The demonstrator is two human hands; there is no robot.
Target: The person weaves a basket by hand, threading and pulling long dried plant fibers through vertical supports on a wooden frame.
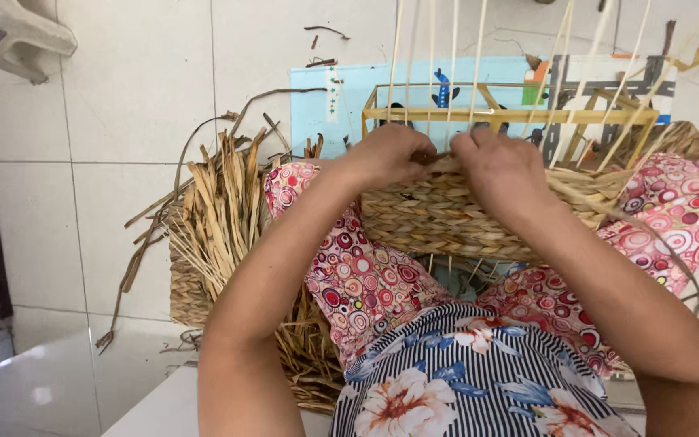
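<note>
Half-woven basket (pixel 455 214) is held on the lap, between the knees. Left hand (pixel 386 155) and right hand (pixel 502 168) are pressed at its rim, fingers pinching a dark strand (pixel 433 157); fingertips mostly hidden. Upright stakes (pixel 455 57) cut off at top. Dried straw pile (pixel 220 210) lies on the floor.

We see our left hand (pixel 388 156) and right hand (pixel 502 168) close together at the top edge of a half-woven straw basket (pixel 446 217) resting between our knees, pinching a strand. Pale upright stakes (pixel 453 57) rise from its wooden frame (pixel 446 114). Dried straw (pixel 218 212) lies on the tiled floor (pixel 123 97) just left.
</note>
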